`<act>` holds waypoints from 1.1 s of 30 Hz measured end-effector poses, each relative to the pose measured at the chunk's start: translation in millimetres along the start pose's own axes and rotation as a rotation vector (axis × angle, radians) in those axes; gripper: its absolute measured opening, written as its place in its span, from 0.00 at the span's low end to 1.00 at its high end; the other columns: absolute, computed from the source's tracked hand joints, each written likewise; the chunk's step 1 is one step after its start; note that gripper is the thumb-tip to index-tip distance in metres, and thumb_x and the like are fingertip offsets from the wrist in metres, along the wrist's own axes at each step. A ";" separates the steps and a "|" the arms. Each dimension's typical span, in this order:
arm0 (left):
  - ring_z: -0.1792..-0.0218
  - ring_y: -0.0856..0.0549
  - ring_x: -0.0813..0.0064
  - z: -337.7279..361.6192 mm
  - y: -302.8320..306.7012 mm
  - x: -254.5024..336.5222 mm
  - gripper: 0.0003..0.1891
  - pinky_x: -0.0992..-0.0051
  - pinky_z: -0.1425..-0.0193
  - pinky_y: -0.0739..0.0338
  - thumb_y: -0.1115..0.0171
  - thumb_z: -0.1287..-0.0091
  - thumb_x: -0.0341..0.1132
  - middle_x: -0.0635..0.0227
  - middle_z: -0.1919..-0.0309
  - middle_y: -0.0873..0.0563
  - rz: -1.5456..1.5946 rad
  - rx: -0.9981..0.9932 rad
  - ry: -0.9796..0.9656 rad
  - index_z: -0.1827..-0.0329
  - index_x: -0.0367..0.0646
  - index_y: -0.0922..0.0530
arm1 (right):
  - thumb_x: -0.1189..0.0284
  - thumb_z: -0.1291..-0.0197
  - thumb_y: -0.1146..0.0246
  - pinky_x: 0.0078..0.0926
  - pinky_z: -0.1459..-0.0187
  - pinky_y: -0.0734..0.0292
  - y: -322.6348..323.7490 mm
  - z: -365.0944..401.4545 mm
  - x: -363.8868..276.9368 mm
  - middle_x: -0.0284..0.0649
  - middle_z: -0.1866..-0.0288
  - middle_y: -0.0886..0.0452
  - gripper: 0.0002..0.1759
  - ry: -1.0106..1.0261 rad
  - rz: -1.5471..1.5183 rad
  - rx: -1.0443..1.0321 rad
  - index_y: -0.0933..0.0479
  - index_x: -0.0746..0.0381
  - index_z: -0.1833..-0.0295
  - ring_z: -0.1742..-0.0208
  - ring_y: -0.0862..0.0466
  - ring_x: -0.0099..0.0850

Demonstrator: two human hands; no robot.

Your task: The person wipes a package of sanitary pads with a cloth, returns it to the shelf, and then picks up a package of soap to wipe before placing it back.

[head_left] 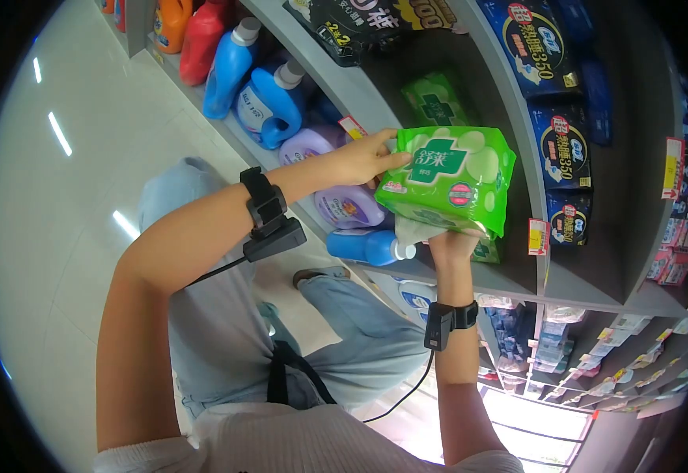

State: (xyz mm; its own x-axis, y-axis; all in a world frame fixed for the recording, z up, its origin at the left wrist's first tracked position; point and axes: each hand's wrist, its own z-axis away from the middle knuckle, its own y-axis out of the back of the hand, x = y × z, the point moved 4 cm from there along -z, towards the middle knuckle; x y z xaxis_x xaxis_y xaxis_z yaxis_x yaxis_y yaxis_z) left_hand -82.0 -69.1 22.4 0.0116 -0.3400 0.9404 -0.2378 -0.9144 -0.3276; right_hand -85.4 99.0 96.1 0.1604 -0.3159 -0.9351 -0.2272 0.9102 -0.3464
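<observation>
My left hand grips the left end of a bright green pack of sanitary pads, with the thumb on its front and the other fingers partly behind it. The pack is held tilted at the front of a grey shelf. Below it, my right hand is closed on a crumpled white cloth, which touches the pack's lower side; most of these fingers are hidden behind the pack. More green packs stand deeper on the same shelf.
Blue detergent bottles, purple bottles and a red bottle line the lower shelf. A blue bottle lies near my right hand. Dark blue pad packs fill the shelf above, with price tags along the edges.
</observation>
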 end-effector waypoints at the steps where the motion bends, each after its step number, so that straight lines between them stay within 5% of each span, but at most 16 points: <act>1: 0.65 0.20 0.72 1.7 -0.9 1.9 0.34 0.73 0.66 0.24 0.44 0.37 0.49 0.56 0.62 0.22 -0.003 -0.003 0.000 0.34 0.41 0.46 | 0.53 0.38 0.54 0.44 0.37 0.41 1.9 -0.1 1.5 0.43 0.37 0.35 0.29 0.003 -0.002 0.002 0.39 0.59 0.37 0.38 0.35 0.40; 4: 0.57 0.21 0.72 4.8 -5.8 -0.1 0.30 0.76 0.57 0.23 0.48 0.33 0.45 0.59 0.57 0.23 0.068 0.061 0.028 0.33 0.42 0.45 | 0.56 0.37 0.52 0.39 0.39 0.36 11.5 -1.3 4.1 0.43 0.39 0.34 0.28 0.078 0.138 -0.004 0.40 0.61 0.37 0.40 0.31 0.37; 7: 0.55 0.21 0.73 0.3 -8.8 -5.4 0.26 0.77 0.53 0.24 0.52 0.32 0.46 0.61 0.54 0.23 0.292 0.107 0.005 0.35 0.44 0.41 | 0.61 0.35 0.53 0.27 0.47 0.30 -10.7 3.7 -2.9 0.41 0.44 0.28 0.25 0.281 0.835 -0.087 0.37 0.65 0.39 0.49 0.25 0.30; 9: 0.48 0.24 0.75 -1.0 -14.8 2.0 0.25 0.75 0.46 0.26 0.58 0.31 0.52 0.65 0.46 0.26 0.890 -0.127 0.035 0.37 0.48 0.37 | 0.62 0.35 0.54 0.25 0.49 0.29 -0.7 -13.0 0.9 0.41 0.46 0.27 0.23 0.219 0.844 -0.151 0.35 0.65 0.41 0.49 0.25 0.29; 14: 0.44 0.27 0.76 18.7 -12.1 27.4 0.31 0.71 0.41 0.30 0.64 0.34 0.62 0.71 0.42 0.28 0.988 -0.111 0.029 0.38 0.51 0.35 | 0.64 0.35 0.55 0.23 0.52 0.29 -15.9 -17.3 10.0 0.41 0.51 0.24 0.20 0.281 1.018 -0.092 0.32 0.66 0.44 0.53 0.24 0.25; 17: 0.40 0.30 0.74 18.7 -10.8 26.1 0.31 0.69 0.39 0.33 0.63 0.34 0.62 0.71 0.40 0.31 0.984 -0.155 0.080 0.36 0.51 0.38 | 0.61 0.32 0.63 0.24 0.43 0.36 -18.7 -18.3 9.6 0.46 0.42 0.30 0.26 0.108 0.892 -0.081 0.41 0.66 0.35 0.44 0.28 0.31; 22: 0.35 0.37 0.70 24.8 -14.7 14.5 0.34 0.65 0.35 0.40 0.57 0.36 0.61 0.66 0.35 0.37 0.699 -0.298 0.319 0.32 0.51 0.45 | 0.61 0.32 0.62 0.23 0.48 0.32 -17.6 -11.2 4.1 0.44 0.46 0.27 0.26 0.005 0.781 -0.029 0.38 0.66 0.37 0.49 0.25 0.28; 33: 0.44 0.27 0.73 12.4 -19.2 12.9 0.23 0.70 0.38 0.35 0.51 0.35 0.45 0.65 0.45 0.26 0.763 -0.158 0.134 0.40 0.43 0.35 | 0.62 0.33 0.61 0.18 0.60 0.26 -6.0 -11.0 13.7 0.40 0.54 0.23 0.25 -0.013 0.630 0.050 0.38 0.65 0.37 0.59 0.21 0.22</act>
State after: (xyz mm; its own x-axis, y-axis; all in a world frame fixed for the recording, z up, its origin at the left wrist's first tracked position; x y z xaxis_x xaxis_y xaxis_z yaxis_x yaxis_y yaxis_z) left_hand -65.3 -58.7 39.6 -0.3249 -0.8220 0.4677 -0.2682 -0.3941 -0.8790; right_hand -92.4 86.3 84.6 0.0218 0.2876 -0.9575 -0.2371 0.9319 0.2745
